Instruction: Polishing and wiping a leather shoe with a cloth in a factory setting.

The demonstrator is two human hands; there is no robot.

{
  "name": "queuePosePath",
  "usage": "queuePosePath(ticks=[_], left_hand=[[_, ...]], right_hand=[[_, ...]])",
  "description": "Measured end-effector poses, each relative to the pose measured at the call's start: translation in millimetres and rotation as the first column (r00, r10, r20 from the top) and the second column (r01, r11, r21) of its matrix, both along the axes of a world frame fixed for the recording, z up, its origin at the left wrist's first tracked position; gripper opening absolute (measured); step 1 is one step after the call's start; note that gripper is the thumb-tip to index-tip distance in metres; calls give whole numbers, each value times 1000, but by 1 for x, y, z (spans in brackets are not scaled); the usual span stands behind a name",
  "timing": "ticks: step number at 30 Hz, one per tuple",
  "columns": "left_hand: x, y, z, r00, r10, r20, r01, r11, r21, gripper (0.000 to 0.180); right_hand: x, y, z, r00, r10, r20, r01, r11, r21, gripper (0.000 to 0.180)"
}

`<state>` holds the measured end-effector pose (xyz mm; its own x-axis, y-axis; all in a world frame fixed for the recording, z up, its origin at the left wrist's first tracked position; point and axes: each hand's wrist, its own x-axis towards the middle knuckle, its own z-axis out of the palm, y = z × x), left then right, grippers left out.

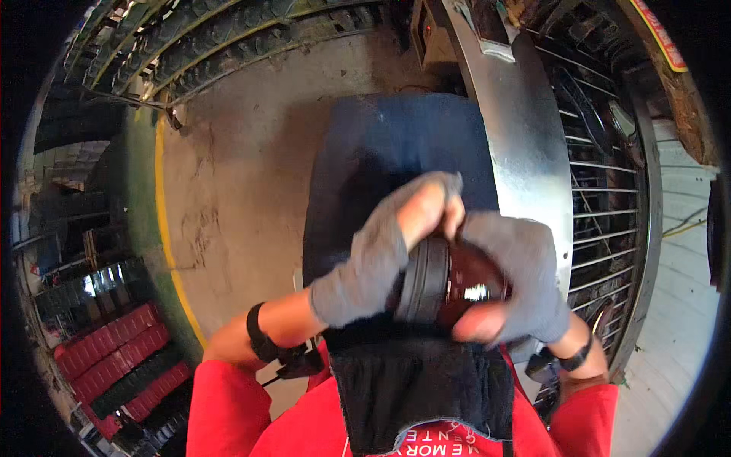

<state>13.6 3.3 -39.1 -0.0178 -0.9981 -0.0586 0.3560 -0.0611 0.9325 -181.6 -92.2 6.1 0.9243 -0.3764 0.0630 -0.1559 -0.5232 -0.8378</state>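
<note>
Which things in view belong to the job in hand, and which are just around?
In the job:
- glossy dark red shoe-like item, held in the right hand
- left hand, close against it, blurred

Apparently just around, untouched:
- metal surface
- barred rack
- red ribbed pieces

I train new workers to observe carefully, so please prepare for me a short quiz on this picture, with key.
1. Which colour are the gloves on the left hand and right hand?
2. True or false: the yellow floor line is on the person's left.
3. Where is the glossy dark-red item? (a) on the floor (b) in the right hand (c) on a rack

Key: 1. Grey. 2. True. 3. b.
</note>
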Motion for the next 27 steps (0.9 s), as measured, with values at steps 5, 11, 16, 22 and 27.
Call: queuePosePath(ticks=[5, 11, 16, 22, 27], left_hand=[[-24, -24, 5, 945, 328, -1, -325, 936, 136, 46], [20, -9, 38, 844, 362, 396, -292, 929, -227, 34], [19, -59, -5, 924, 107, -366, 7, 955, 297, 67], [22, -20, -55, 737, 356, -575, -184, 924, 335, 86], [34, -15, -74, 772, 316, -551, -197, 944, 264, 92]], right_hand=[[12, 36, -45, 566, -807, -168, 544, 212, 812, 82], [35, -16, 41, 929, -311, 202, 126, 776, 618, 83], [73, 24, 31, 868, 491, -79, -459, 731, -505, 78], [48, 37, 10, 858, 279, 432, -153, 940, -305, 43], [-28, 3, -56, 938, -320, -136, 329, 692, 643, 24]])
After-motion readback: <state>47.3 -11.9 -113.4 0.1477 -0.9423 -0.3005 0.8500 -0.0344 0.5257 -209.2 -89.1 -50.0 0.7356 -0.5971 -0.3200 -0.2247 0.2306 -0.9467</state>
